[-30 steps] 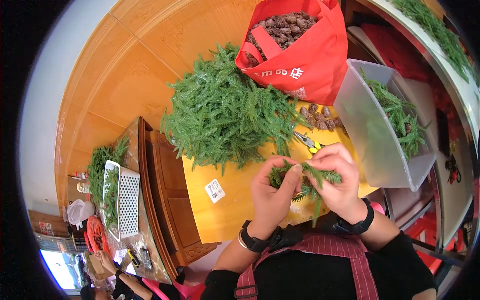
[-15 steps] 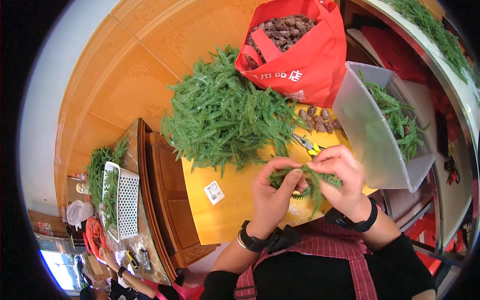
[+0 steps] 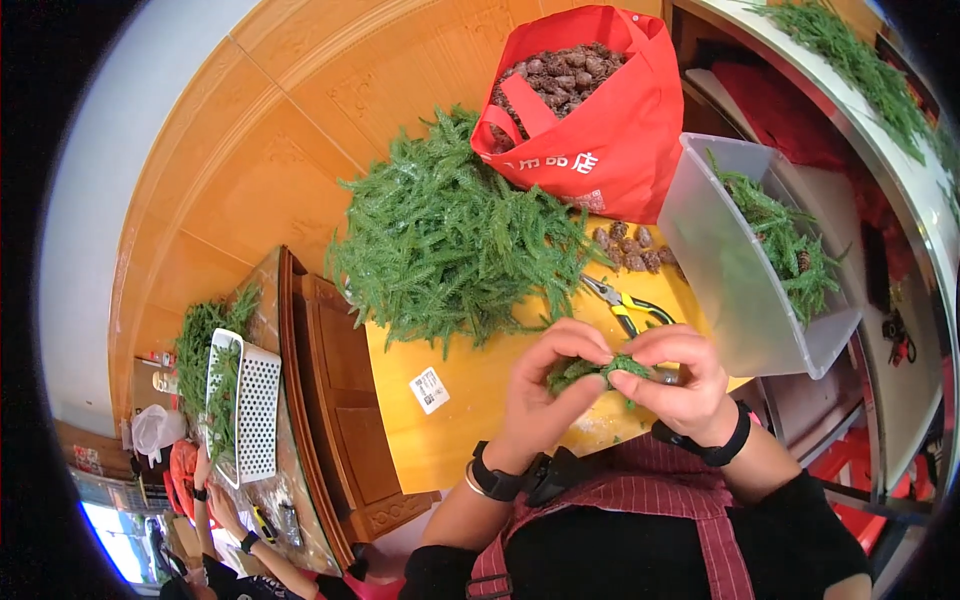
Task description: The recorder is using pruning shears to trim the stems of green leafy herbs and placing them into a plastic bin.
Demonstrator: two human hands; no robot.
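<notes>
Drawn up since earlier, the pine sprig [image 3: 628, 366], seemingly unfinished, is finger-pinched by left hand [image 3: 545, 388] and right hand [image 3: 690, 382] above the yellow table [image 3: 460, 435], a foliage pile [image 3: 455, 240] remaining, some greenery [image 3: 785, 236] binned.

A worker's left hand [image 3: 545, 405] and right hand [image 3: 690, 380] come together, fingertips almost meeting, above the near side of a yellow table [image 3: 480, 400].

The left thumb [image 3: 580, 398] stretches across toward the right hand, its tip pressing in below curled fingers; the right thumb [image 3: 642, 390] angles back opposite it, with the fingers bent over above in a matching pinch. Whether the two thumb tips touch is hard to tell. Both wrists bend slightly inward, and the bare left forearm [image 3: 455, 515] and right forearm [image 3: 762, 465] slant up from beyond the table's near edge, elbows spread wide.
</notes>
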